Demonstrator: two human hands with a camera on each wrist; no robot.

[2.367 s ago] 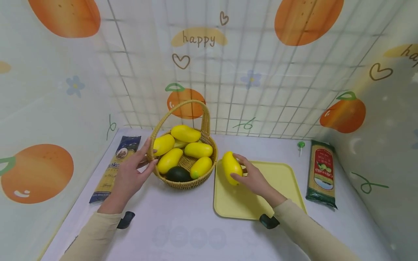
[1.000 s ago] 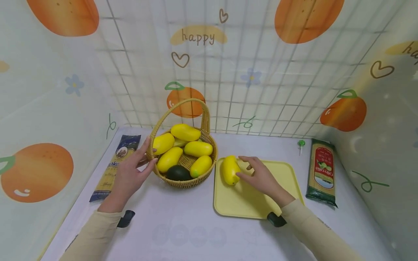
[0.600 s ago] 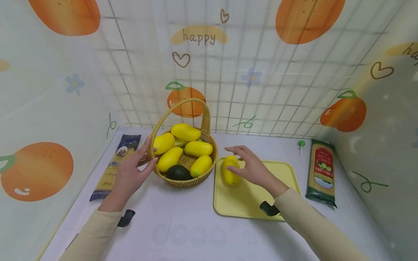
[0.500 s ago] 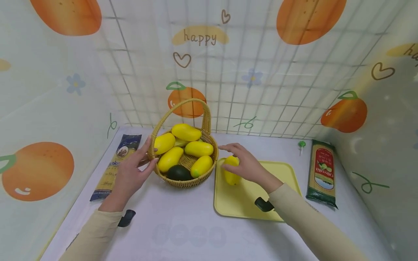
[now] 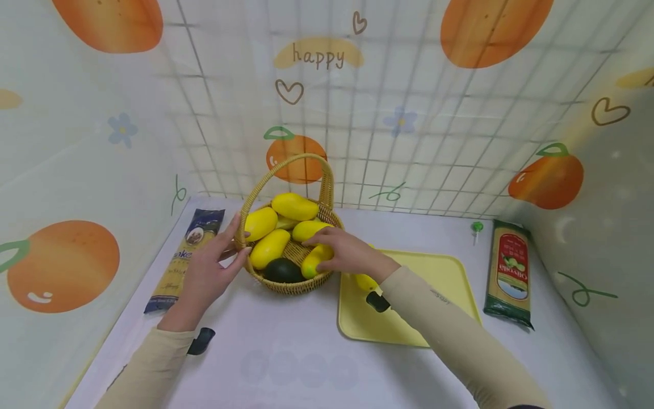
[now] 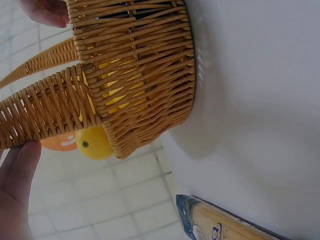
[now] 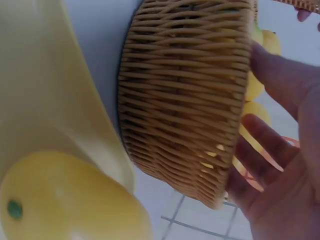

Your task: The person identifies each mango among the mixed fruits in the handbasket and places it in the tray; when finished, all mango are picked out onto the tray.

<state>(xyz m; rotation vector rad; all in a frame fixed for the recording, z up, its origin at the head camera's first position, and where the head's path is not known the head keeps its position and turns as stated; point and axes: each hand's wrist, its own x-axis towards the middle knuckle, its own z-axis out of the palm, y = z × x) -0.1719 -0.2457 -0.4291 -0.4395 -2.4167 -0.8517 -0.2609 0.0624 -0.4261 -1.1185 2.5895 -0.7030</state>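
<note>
My left hand (image 5: 209, 272) grips the handle (image 6: 45, 105) of a wicker basket (image 5: 293, 288) near its base, at the basket's left side. Several yellow mangoes and a dark green avocado (image 5: 283, 271) lie in the basket. My right hand (image 5: 349, 253) reaches over the right rim, thumb and fingers spread about the front-right mango (image 5: 309, 266); its fingers partly cover the mango behind. Another mango (image 7: 75, 200) lies on the yellow tray (image 5: 357, 326), mostly hidden under my right wrist in the head view.
A blue and tan pasta packet (image 5: 168, 281) lies left of the basket, partly behind my left hand. At the far right is a green and red packet (image 5: 511, 272) marked "Olivoila", with a green lollipop (image 5: 477, 227) beside it. A patterned curtain hangs behind the table.
My right hand has set the mango down on the tray, let go and moved left to the basket's front-right mango. My left hand still grips the handle.
</note>
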